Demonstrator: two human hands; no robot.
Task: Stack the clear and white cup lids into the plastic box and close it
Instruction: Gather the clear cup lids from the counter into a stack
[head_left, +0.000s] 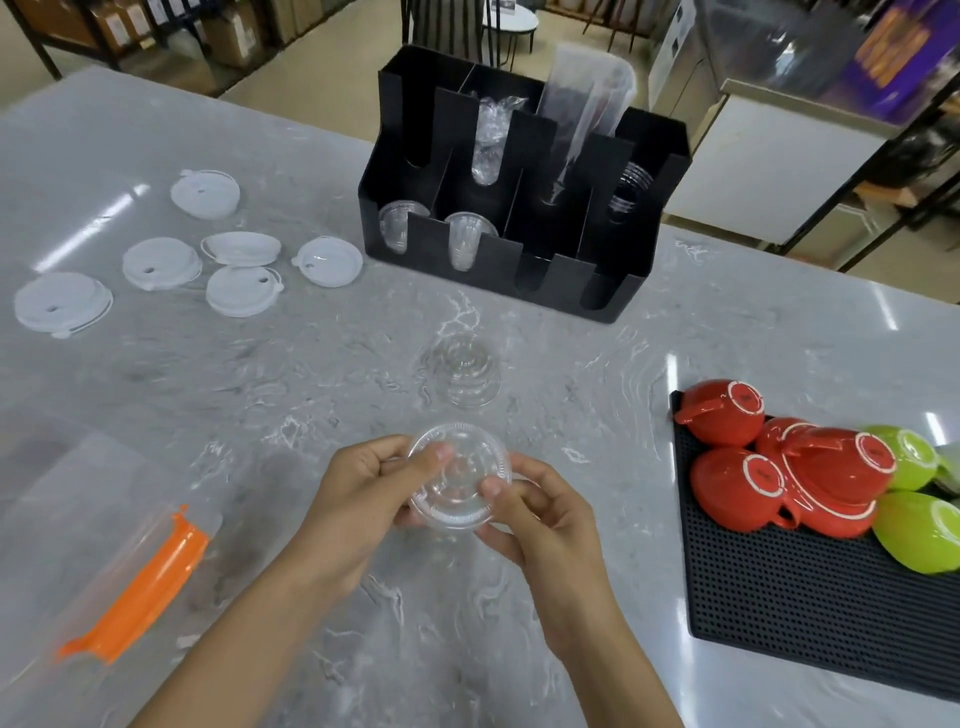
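head view shows us holding a clear cup lid (460, 475) above the grey marble counter (311, 374), the left hand (358, 493) pinching its left rim and the right hand (540, 512) pinching its right rim, thumbs on top. whether it is one lid or a few nested together we cannot tell. a loose stack of clear lids (462, 371) sits on the counter just beyond our hands, and six white lids (239, 249) lie scattered at the far left, well apart from us. the plastic box (67, 545) with its orange clip (140, 587) is at the lower left, tilted and half out of view (we cannot tell whether anything is in it yet).

we judge the step in hand to be gathering the clear lids into one tidy pile. to do it well, we keep the grip light on the rim so the thin plastic does not buckle, hold the lid level, and line its rim up over the waiting stack before letting it drop, so the ridges nest rather than sit crooked. a neat pile will carry across to the box in one go.
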